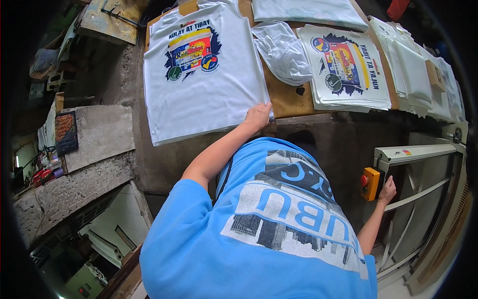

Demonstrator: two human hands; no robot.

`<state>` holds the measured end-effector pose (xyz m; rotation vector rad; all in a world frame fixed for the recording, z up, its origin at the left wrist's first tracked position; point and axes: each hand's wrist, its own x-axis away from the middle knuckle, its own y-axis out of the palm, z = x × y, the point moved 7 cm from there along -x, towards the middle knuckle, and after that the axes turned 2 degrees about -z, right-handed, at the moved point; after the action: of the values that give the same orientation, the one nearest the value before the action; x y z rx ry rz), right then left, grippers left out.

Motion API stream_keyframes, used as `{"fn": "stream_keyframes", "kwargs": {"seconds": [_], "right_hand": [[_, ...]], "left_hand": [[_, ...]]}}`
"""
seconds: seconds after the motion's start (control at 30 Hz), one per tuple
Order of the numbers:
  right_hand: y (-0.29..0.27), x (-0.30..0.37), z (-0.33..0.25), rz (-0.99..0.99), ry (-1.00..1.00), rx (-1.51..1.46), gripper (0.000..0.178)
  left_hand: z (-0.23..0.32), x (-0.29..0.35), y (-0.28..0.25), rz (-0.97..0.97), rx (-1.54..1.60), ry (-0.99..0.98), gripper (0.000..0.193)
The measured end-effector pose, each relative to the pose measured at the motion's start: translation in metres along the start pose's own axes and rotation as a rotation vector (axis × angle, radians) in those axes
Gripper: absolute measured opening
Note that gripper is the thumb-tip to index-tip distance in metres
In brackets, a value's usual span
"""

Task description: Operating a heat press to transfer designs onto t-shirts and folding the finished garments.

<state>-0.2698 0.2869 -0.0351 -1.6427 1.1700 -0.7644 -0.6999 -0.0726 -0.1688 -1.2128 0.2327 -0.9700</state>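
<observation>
A white sleeveless shirt (209,99) with a colourful paint-bucket print lies flat on the table at the upper left. My left hand (258,117) is closed on its near right corner, fingers at the hem. To the right, my right hand (387,189) is beside a yellow control box (369,184) with a red push button, against the pale metal frame (413,154) of a machine. Its fingers look curled; what they hold, if anything, is hidden.
A bunched white cloth (283,52) and a stack of printed white sheets (351,70) lie right of the shirt on the brown tabletop (286,103). More white fabric (403,65) is piled at the far right. A concrete ledge (99,139) stands at left.
</observation>
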Motion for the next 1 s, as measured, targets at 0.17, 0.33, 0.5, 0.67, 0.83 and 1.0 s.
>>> {"fn": "stream_keyframes", "kwargs": {"seconds": [0.17, 0.33, 0.5, 0.67, 0.83, 1.0], "right_hand": [[0.000, 0.000, -0.002, -0.014, 0.013, 0.012, 0.047], [0.000, 0.004, 0.001, 0.033, -0.023, -0.013, 0.048], [0.001, 0.002, 0.001, -0.011, 0.025, 0.035, 0.047], [0.000, 0.002, -0.004, 0.018, -0.013, 0.004, 0.047], [0.001, 0.004, -0.001, 0.040, -0.030, -0.030, 0.047], [0.001, 0.005, 0.007, -0.073, 0.129, 0.087, 0.039]], "left_hand": [[0.000, -0.001, 0.003, -0.002, 0.001, 0.010, 0.026], [-0.003, -0.001, 0.005, 0.022, 0.007, 0.002, 0.027], [-0.005, -0.001, 0.002, 0.091, 0.056, 0.030, 0.026], [-0.005, -0.001, 0.003, 0.103, 0.066, 0.017, 0.026], [0.000, 0.000, 0.001, 0.062, 0.050, -0.008, 0.026], [0.001, -0.001, 0.006, 0.191, 0.133, 0.139, 0.025]]}}
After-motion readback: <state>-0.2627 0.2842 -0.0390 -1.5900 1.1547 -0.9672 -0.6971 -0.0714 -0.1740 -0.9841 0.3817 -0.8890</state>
